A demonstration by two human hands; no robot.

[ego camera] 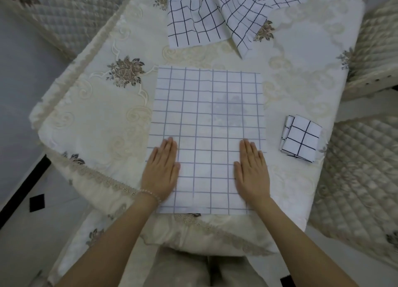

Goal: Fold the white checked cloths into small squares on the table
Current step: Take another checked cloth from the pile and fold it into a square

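The left hand (160, 171) and right hand (252, 172) lie flat, fingers straight and together, pressing the near part of a spread cloth (207, 123) that holds nothing else. The cloth lies smooth at the middle of the table (97, 114), its near edge at the table's near edge. A folded square (301, 139) sits just beside it toward the right edge. Loose cloths (215, 13) lie rumpled at the far edge. A bracelet (150, 194) circles the left wrist.
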